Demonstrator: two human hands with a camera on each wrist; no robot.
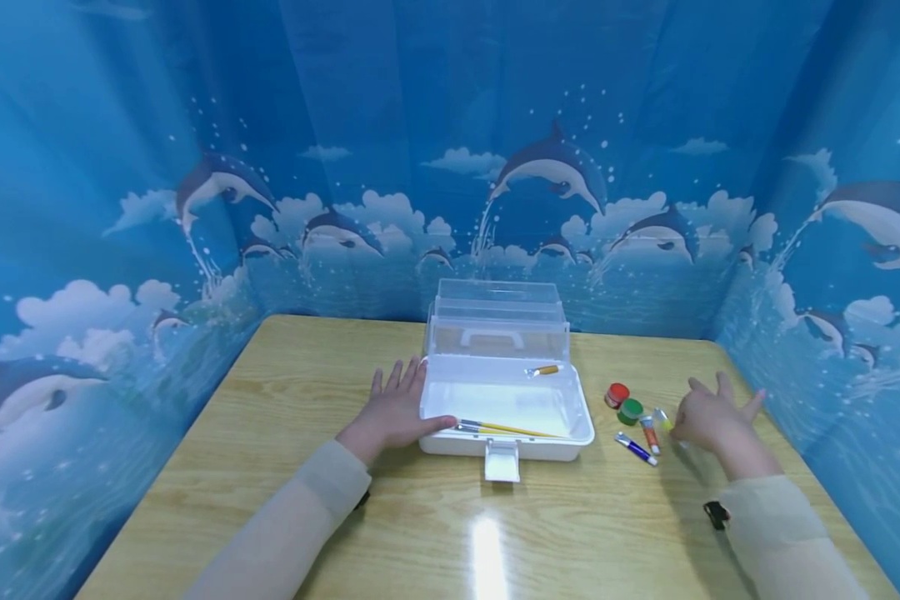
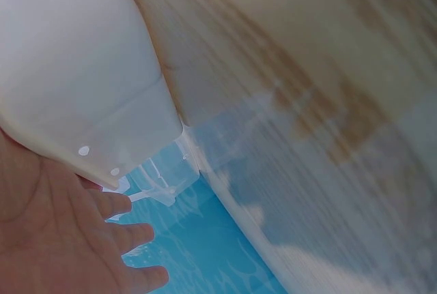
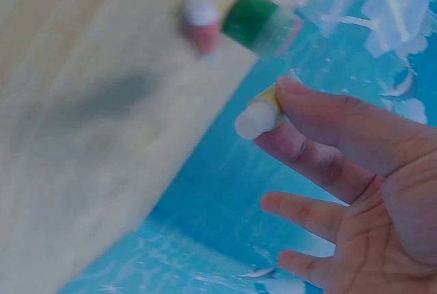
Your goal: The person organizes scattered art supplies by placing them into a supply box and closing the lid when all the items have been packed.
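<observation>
A white storage box [image 1: 581,417] stands on the table with its clear lid [image 1: 498,321] raised. My left hand [image 1: 401,412] rests on the box's left rim, fingers straight and spread, thumb over the front corner. Inside lie thin yellow-handled paintbrushes [image 1: 506,428] along the front and a short wide brush [image 1: 543,371] at the back. Right of the box, my right hand [image 1: 712,421] pinches a yellow paint tube [image 3: 263,113] by thumb and forefinger, its white cap pointing out; the other fingers are spread.
Between box and right hand lie an orange paint tube [image 1: 649,434], a blue paint tube [image 1: 636,448], a red paint jar [image 1: 617,395] and a green paint jar [image 1: 630,411]. The box's front latch [image 1: 502,462] hangs down. Dolphin-printed blue curtains [image 1: 345,100] surround the wooden table [image 1: 307,358].
</observation>
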